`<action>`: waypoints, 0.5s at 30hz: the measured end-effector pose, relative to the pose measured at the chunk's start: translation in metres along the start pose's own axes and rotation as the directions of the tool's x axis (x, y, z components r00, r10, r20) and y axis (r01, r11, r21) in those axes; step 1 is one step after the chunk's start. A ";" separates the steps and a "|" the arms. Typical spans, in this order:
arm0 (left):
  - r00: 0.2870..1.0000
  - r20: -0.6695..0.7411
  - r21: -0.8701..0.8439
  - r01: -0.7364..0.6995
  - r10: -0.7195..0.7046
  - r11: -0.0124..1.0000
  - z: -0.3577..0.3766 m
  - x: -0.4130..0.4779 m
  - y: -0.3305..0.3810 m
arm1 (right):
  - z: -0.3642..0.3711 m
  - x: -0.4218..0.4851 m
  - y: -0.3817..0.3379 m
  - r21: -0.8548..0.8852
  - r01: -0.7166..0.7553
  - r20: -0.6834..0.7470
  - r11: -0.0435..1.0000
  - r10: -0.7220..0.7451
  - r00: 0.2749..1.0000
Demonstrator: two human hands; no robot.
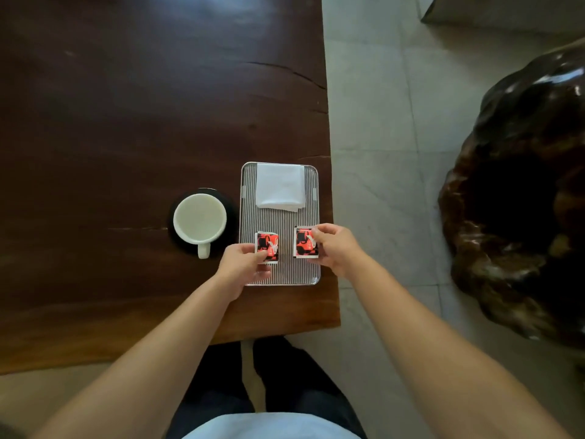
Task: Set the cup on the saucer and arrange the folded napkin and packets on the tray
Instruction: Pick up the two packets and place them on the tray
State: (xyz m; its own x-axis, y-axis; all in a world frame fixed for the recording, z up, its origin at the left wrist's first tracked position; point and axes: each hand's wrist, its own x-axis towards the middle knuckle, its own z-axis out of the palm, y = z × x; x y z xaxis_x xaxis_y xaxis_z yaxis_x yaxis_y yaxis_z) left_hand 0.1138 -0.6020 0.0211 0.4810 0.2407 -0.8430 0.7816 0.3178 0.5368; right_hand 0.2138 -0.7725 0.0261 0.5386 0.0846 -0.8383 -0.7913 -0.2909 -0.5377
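Note:
A white cup (199, 218) stands on a dark saucer (230, 213), its handle pointing toward me. Right of it lies a ribbed metal tray (280, 274). A folded white napkin (280, 186) rests on the tray's far half. Two red-and-black packets sit on the near half. My left hand (242, 267) pinches the left packet (268, 245) at its near left edge. My right hand (337, 248) pinches the right packet (304, 242) at its right edge. Both packets lie low on the tray surface.
The dark wooden table (126, 122) ends just right of the tray, with a pale tiled floor (386, 122) beyond. A large glossy dark wooden stump (522, 201) stands at the right. My legs are below the table's near edge.

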 end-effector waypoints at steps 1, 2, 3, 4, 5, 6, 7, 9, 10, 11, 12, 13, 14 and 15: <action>1.000 -0.022 0.002 -0.005 0.005 1.000 0.002 0.004 -0.001 | 0.001 0.004 0.002 0.001 0.002 0.002 1.000 -0.002 1.000; 0.999 -0.034 -0.001 -0.007 0.007 1.000 0.004 0.008 -0.001 | 0.002 0.007 0.004 -0.006 0.009 0.003 1.000 -0.009 1.000; 0.999 -0.047 -0.004 -0.009 0.009 1.000 0.006 0.013 -0.001 | 0.002 0.011 0.005 -0.021 0.019 0.005 1.000 -0.019 1.000; 0.998 -0.069 -0.008 -0.009 0.009 1.000 0.008 0.016 -0.001 | 0.003 0.015 0.007 -0.039 0.029 0.005 0.999 -0.029 1.000; 0.996 -0.093 -0.004 -0.004 0.003 1.000 0.009 0.021 -0.002 | 0.004 0.017 0.008 -0.065 0.036 0.003 0.997 -0.036 0.999; 0.993 -0.115 -0.002 0.002 -0.002 1.000 0.011 0.025 -0.003 | 0.004 0.020 0.009 -0.098 0.041 -0.004 0.994 -0.042 0.999; 0.990 -0.138 0.020 0.012 -0.009 1.000 0.011 0.029 -0.004 | 0.003 0.023 0.011 -0.137 0.051 -0.014 0.989 -0.053 0.998; 0.987 -0.163 0.084 0.030 -0.016 0.996 0.013 0.036 -0.007 | 0.002 0.028 0.013 -0.253 0.095 -0.039 0.963 -0.108 0.993; 0.985 -0.170 0.122 0.031 -0.010 0.992 0.014 0.038 -0.008 | 0.001 0.031 0.013 -0.329 0.124 -0.048 0.936 -0.148 0.988; 0.984 -0.177 0.160 0.026 0.003 0.987 0.015 0.040 -0.008 | 0.001 0.033 0.013 -0.401 0.150 -0.053 0.904 -0.187 0.981; 0.982 -0.186 0.193 0.014 0.023 0.981 0.016 0.042 -0.009 | 0.000 0.036 0.013 -0.458 0.172 -0.053 0.872 -0.220 0.974; 0.979 -0.200 0.233 0.003 0.044 0.973 0.017 0.043 -0.009 | -0.001 0.038 0.013 -0.499 0.188 -0.053 0.846 -0.246 0.968; 0.974 -0.218 0.276 -0.007 0.069 0.961 0.018 0.044 -0.009 | -0.002 0.040 0.012 -0.532 0.200 -0.054 0.823 -0.269 0.962; 0.967 -0.236 0.322 -0.014 0.095 0.947 0.019 0.044 -0.008 | -0.002 0.041 0.013 -0.563 0.211 -0.055 0.799 -0.290 0.955</action>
State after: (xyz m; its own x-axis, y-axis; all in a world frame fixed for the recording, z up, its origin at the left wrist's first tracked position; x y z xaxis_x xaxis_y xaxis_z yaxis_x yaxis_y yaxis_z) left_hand 0.1359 -0.6114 -0.0208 0.4455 0.4798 -0.7558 0.8609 0.0022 0.5088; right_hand 0.2264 -0.7748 -0.0146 0.7600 0.1131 -0.6400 -0.3562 -0.7511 -0.5558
